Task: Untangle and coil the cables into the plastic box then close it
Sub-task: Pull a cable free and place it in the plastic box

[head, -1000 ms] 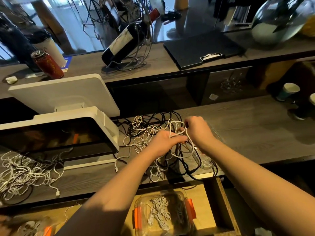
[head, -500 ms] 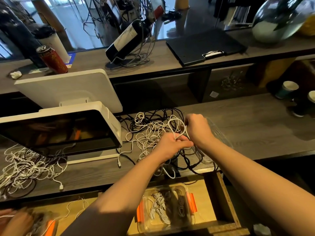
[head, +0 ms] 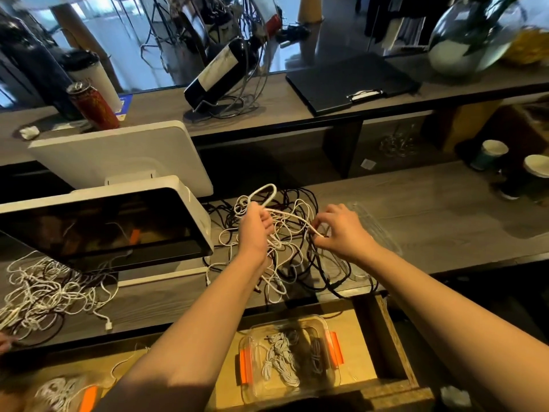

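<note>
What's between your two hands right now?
In the head view, a taut stretch of white cable runs from the left hand to the right hand, above the tangled pile.

A long grey wood-grain table [head: 430, 209] runs across the view, with a raised shelf of the same grey wood [head: 297, 99] on dark supports behind it. On the shelf lean a dark wine bottle in a bent wire holder [head: 221, 72], a red drinks can [head: 93, 105], a white lidded cup [head: 95, 78], a black clipboard [head: 350, 80] and a large round glass vase [head: 466, 40]. A white point-of-sale terminal with a dark screen [head: 113, 221] stands at the left. Two paper cups [head: 490, 154] sit at the far right. Below the table's front edge a pale wooden drawer [head: 395, 346] stands open. Behind the shelf, daylight shines off a glossy floor [head: 133, 34].
</note>
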`<action>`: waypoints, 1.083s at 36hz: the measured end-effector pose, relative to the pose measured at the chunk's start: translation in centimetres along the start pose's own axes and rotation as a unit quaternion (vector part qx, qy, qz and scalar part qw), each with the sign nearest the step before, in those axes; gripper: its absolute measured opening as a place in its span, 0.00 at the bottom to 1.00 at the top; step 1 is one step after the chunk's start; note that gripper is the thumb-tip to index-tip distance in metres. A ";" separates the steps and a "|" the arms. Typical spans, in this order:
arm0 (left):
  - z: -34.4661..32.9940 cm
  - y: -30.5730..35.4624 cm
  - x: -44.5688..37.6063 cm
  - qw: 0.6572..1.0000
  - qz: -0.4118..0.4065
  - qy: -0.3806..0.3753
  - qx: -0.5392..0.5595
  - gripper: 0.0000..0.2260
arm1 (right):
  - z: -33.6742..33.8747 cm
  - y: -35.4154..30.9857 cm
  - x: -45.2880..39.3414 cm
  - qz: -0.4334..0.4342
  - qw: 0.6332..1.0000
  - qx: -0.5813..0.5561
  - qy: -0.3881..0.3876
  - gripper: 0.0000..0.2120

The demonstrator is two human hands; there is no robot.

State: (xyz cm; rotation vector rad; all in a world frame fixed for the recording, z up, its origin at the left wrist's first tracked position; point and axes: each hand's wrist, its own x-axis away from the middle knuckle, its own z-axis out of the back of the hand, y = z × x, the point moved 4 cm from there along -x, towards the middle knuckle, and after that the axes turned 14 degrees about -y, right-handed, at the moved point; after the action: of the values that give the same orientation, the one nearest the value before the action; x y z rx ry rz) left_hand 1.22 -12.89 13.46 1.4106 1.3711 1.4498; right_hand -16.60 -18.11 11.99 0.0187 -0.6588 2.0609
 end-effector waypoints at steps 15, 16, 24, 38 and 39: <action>3.2 -0.5 0.5 0.996 0.045 0.082 0.013 0.15 | -1.0 1.6 3.2 0.045 0.938 -0.343 -0.024 0.05; 3.1 -0.5 0.8 0.996 0.048 0.081 -0.005 0.11 | -1.0 1.5 3.2 0.044 0.937 -0.347 -0.027 0.06; 1.5 -0.3 1.3 0.996 0.025 0.032 0.077 0.07 | -2.0 -0.6 3.0 0.054 0.947 -0.301 -0.099 0.11; 1.1 0.5 0.8 0.927 -0.004 -0.066 -0.370 0.12 | -1.9 -0.4 3.8 0.009 0.899 -0.419 -0.127 0.09; 0.7 0.2 1.0 0.908 0.001 -0.082 -0.411 0.12 | -1.8 -0.6 3.7 0.007 0.896 -0.427 -0.122 0.10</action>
State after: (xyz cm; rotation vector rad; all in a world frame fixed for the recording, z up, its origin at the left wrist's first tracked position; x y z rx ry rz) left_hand 1.81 -11.83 13.82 0.9323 0.5178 1.5888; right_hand -17.76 -14.16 11.68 -0.2376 -1.6727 1.6341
